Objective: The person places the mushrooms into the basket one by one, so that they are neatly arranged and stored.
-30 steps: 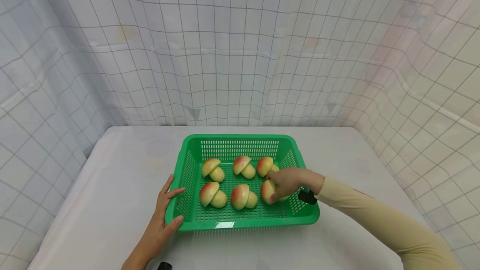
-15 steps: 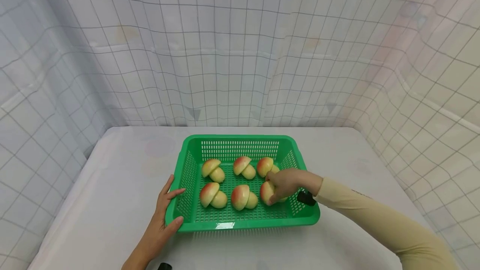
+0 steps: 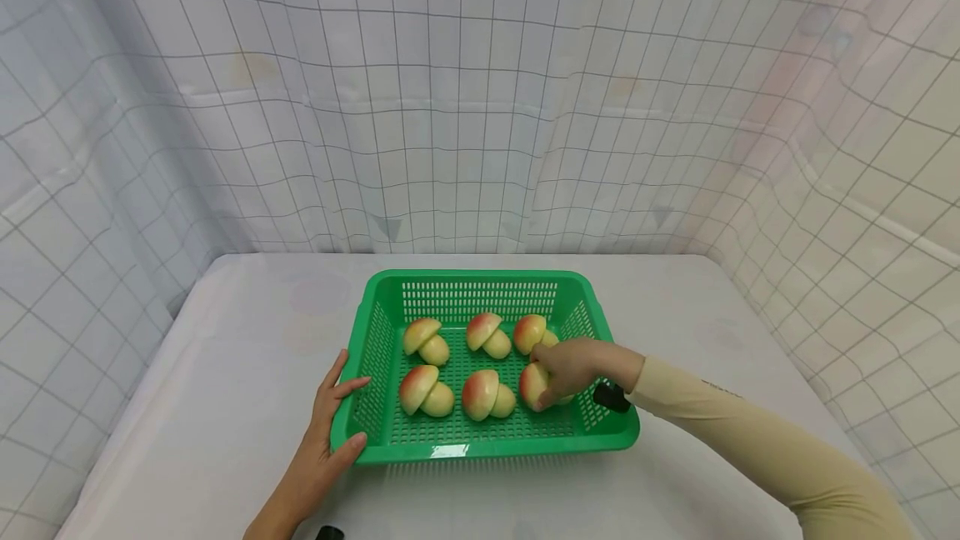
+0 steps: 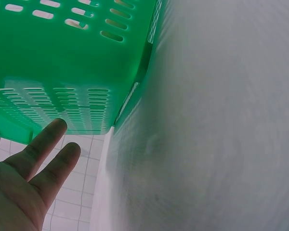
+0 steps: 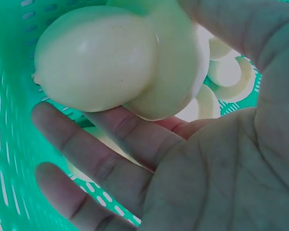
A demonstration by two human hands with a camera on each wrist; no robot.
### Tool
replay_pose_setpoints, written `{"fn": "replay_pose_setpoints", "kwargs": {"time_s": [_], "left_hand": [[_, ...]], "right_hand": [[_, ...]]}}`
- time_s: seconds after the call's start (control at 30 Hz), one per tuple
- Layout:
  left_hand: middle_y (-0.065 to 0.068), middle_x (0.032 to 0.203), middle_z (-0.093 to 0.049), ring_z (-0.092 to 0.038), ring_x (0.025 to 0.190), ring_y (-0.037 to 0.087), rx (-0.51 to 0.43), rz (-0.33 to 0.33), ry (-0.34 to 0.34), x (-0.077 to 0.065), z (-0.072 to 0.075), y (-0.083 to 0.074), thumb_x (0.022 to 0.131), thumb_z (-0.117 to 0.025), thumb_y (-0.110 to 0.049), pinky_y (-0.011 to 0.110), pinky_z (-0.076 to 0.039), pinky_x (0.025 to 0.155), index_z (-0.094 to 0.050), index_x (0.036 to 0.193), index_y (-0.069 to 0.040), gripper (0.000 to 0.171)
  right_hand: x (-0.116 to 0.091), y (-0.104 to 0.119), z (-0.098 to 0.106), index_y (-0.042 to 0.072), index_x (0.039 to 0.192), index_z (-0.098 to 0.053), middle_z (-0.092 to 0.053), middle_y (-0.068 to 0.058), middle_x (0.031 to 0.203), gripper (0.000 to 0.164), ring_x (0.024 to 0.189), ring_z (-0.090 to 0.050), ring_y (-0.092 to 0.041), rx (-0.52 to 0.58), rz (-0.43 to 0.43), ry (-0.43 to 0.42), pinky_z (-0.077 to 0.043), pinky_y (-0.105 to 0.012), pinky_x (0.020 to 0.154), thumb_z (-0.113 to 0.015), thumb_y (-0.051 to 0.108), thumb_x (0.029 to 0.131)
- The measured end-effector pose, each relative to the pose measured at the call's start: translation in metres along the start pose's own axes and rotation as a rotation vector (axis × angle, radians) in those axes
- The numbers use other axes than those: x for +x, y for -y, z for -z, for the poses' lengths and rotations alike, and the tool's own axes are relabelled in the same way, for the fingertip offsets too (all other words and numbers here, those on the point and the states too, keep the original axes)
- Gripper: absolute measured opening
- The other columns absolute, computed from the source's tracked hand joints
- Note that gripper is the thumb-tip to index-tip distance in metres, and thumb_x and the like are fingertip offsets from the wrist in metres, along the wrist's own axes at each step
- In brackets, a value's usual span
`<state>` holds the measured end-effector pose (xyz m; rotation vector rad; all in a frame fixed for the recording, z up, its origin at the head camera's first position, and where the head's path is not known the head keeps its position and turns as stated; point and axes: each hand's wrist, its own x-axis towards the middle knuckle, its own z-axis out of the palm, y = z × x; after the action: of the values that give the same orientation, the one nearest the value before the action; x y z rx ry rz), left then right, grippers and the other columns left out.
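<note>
A green slotted plastic basket [image 3: 495, 446] holds several mushroom-shaped pieces with yellow stems and red-tinged caps, in two rows. At the front right of the basket, my right hand [image 3: 574, 367] grips one toy mushroom [image 3: 532, 385]. In the right wrist view this toy mushroom [image 5: 94, 60] lies between the thumb and forefinger, while the other fingers stay loosely extended. My left hand [image 3: 324, 427] rests at the basket's left rim, its thumb and one finger reaching over the edge. Seen from the left wrist, its fingers [image 4: 58, 166] are straight beside the outer wall.
Other toy mushrooms lie close by: a middle front one [image 3: 483, 395], a back right one [image 3: 531, 333] and a front left one [image 3: 420, 390]. The basket stands on a white-covered table [image 3: 255, 340]. Behind and at both sides hangs a white grid-patterned curtain [image 3: 465, 123].
My right hand has shifted very slightly left together with the front right toy mushroom. The left hand and the basket stay in place.
</note>
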<state>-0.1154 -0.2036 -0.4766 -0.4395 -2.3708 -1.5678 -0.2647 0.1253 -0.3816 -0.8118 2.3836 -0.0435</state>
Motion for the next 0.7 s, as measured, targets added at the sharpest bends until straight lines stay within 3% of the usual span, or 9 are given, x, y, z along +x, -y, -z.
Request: {"fn": "replay_pose_setpoints", "kwargs": {"time_s": [0.43,0.7], "left_hand": [[0.0,0.158,0.003,0.001,0.142,0.019,0.002,-0.005,-0.002,-0.0003,0.0,0.0011,0.087,-0.054,-0.002,0.016,-0.014,0.098,-0.037,0.142,-0.01,0.058],[0.002,0.158,0.003,0.001,0.142,0.019,-0.001,0.001,-0.002,-0.0004,-0.0002,-0.0007,0.088,-0.053,-0.003,0.016,-0.015,0.097,-0.037,0.142,-0.009,0.057]], "right_hand": [[-0.0021,-0.0003,-0.0004,0.015,0.114,-0.053,-0.057,0.003,0.086,0.053,0.075,-0.052,-0.014,-0.034,-0.021,-0.058,-0.043,-0.037,0.074,-0.078,0.042,0.076],[-0.0047,0.0026,-0.0003,0.016,0.102,-0.055,-0.055,0.004,0.077,0.047,0.069,-0.049,-0.014,-0.056,-0.036,-0.083,-0.041,-0.034,0.067,-0.082,0.039,0.071]]}}
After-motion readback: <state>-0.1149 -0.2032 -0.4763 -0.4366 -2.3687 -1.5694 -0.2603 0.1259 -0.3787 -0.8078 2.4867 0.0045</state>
